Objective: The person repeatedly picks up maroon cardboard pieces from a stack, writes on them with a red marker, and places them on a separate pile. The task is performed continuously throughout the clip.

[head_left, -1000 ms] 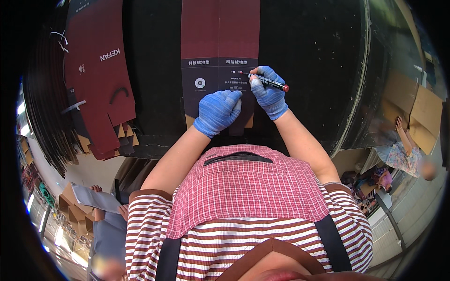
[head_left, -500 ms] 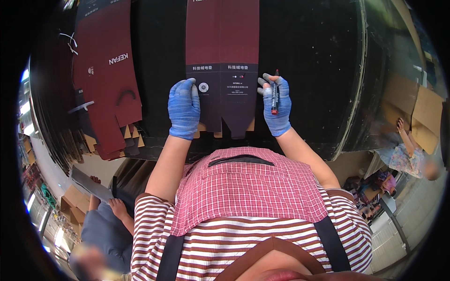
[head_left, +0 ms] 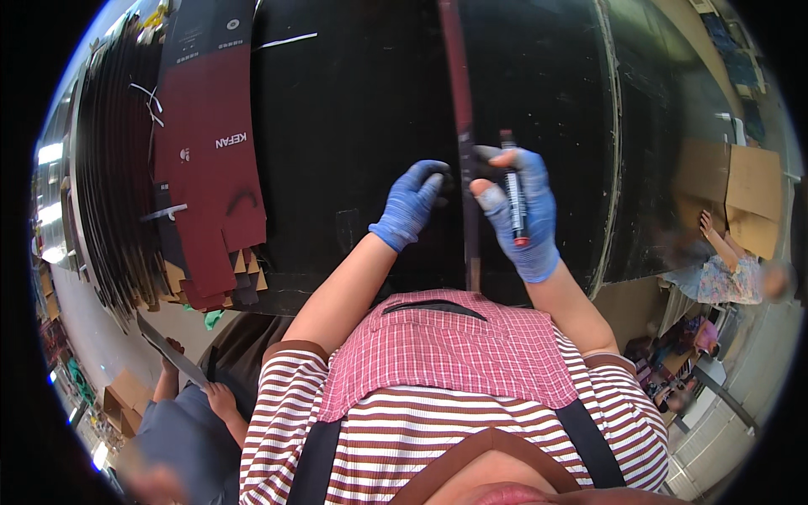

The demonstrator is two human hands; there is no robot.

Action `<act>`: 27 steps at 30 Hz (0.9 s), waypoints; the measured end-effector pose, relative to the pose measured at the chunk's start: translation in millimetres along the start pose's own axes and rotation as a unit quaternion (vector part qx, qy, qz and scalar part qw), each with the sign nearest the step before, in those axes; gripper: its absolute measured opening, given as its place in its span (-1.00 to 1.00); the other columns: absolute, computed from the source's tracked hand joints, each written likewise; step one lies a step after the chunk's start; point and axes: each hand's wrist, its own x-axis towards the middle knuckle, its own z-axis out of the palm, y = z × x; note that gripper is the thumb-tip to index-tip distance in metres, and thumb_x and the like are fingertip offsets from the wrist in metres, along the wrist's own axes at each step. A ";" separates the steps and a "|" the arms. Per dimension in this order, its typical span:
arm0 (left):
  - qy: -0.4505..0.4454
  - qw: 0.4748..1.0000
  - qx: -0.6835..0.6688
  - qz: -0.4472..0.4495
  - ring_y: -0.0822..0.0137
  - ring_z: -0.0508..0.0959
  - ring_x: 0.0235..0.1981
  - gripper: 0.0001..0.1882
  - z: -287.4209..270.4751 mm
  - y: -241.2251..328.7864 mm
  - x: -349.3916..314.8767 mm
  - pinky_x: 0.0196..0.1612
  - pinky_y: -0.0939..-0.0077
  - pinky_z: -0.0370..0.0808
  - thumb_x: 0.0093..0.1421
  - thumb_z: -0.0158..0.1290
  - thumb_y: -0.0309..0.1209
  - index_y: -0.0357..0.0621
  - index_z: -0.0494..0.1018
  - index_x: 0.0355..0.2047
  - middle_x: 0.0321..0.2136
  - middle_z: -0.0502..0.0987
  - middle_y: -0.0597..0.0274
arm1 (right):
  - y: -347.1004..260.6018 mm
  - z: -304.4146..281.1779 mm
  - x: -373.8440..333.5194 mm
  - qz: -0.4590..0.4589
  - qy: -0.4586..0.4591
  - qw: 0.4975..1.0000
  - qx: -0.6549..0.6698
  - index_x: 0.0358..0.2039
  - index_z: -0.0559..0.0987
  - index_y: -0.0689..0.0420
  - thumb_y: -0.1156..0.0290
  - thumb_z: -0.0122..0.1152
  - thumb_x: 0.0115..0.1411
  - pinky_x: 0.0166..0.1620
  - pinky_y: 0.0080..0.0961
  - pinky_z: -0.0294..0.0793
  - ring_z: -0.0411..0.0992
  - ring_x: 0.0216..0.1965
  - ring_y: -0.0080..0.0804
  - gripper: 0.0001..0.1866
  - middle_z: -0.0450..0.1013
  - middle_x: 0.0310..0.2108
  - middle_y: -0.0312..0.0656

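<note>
Head view: the person stands at a black table (head_left: 353,126) and holds a flat maroon card blank (head_left: 461,151) up on edge, so that it shows only as a thin dark-red strip running from the far rim of the picture down toward the checked apron (head_left: 446,353).

The left hand (head_left: 412,202), in a blue glove, is bent at the left face of the strip, its fingertips (head_left: 436,178) touching the card; the fingers are curled narrow, pinching the sheet. The right hand (head_left: 515,210), also blue-gloved, presses on the right face of the same strip with thumb and forefinger, while a black marker with a red end (head_left: 514,198) lies along its palm under the remaining fingers. The marker points away from the person, red end nearest the body. Both hands sit just beside each other with only the card between them.

Far left on the table lies a stack of flat maroon and black carton blanks (head_left: 210,185), fanned at its near end where brown tabs show. Left of it a row of dark sheets (head_left: 109,185) curves along the table edge.

At the lower left another person's hands (head_left: 210,396) grip a flat dark sheet (head_left: 168,353). At the right, well apart, a further person in a light patterned garment (head_left: 724,273) sits near brown cardboard boxes (head_left: 745,194).
</note>
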 end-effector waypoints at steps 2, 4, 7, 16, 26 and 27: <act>0.075 0.997 -0.002 0.031 0.46 0.50 -0.34 -0.80 -19.0 -9.9 -0.4 -0.32 0.58 0.51 0.25 -0.02 -0.42 -0.10 0.47 -0.12 -0.34 0.52 0.27 | 9.6 15.3 -3.9 0.039 -0.016 0.994 0.098 -0.10 0.36 0.08 0.48 0.23 0.15 -0.09 -0.59 0.47 0.48 -0.16 -0.50 -0.68 0.45 -0.11 -0.13; 0.196 0.979 0.045 -0.019 0.51 0.47 -0.48 -0.80 -49.5 -0.4 -16.1 -0.47 0.64 0.47 0.24 -0.04 -0.41 -0.10 0.47 -0.14 -0.41 0.48 0.31 | 26.1 11.9 -10.2 0.034 0.016 0.992 0.117 -0.03 0.38 0.14 0.42 0.15 0.22 -0.07 -0.59 0.45 0.46 -0.14 -0.53 -0.68 0.46 -0.14 -0.16; 0.290 0.956 0.037 -0.031 0.64 0.33 -0.64 -0.80 -88.3 -3.1 -48.0 -0.64 0.81 0.29 0.27 -0.09 -0.43 -0.12 0.44 -0.14 -0.52 0.38 0.40 | 51.3 3.5 -26.3 0.117 0.091 0.973 0.177 0.01 0.42 0.20 0.24 0.07 0.28 -0.18 -0.66 0.44 0.41 -0.32 -0.67 -0.62 0.48 -0.28 -0.29; -0.012 0.828 0.519 0.212 0.14 0.55 -0.34 -0.74 -13.4 -4.3 -46.0 -0.28 0.33 0.50 0.18 0.04 -0.37 -0.04 0.45 -0.10 -0.38 0.51 0.13 | 114.0 4.9 -44.4 0.195 0.172 0.945 0.196 -0.04 0.45 0.23 0.27 0.04 0.28 -0.10 -0.56 0.44 0.46 -0.28 -0.52 -0.66 0.49 -0.29 -0.20; -0.049 0.757 0.644 0.097 0.17 0.54 -0.47 -0.60 1.4 -24.8 -23.4 -0.47 0.29 0.48 0.21 -0.03 -0.31 0.02 0.33 0.08 -0.49 0.49 0.19 | 116.7 12.5 -29.2 0.162 0.070 0.970 0.165 -0.23 0.50 0.21 0.49 0.19 0.15 -0.30 -0.75 0.43 0.42 -0.42 -0.70 -0.83 0.50 -0.40 -0.30; -0.050 0.750 0.653 0.097 0.17 0.54 -0.48 -0.59 0.8 -27.6 -22.4 -0.49 0.29 0.48 0.21 -0.03 -0.31 0.02 0.33 0.09 -0.49 0.49 0.19 | 121.4 15.2 -25.8 0.147 0.055 0.979 0.130 -0.24 0.51 0.21 0.50 0.19 0.14 -0.33 -0.75 0.43 0.42 -0.44 -0.70 -0.84 0.50 -0.42 -0.31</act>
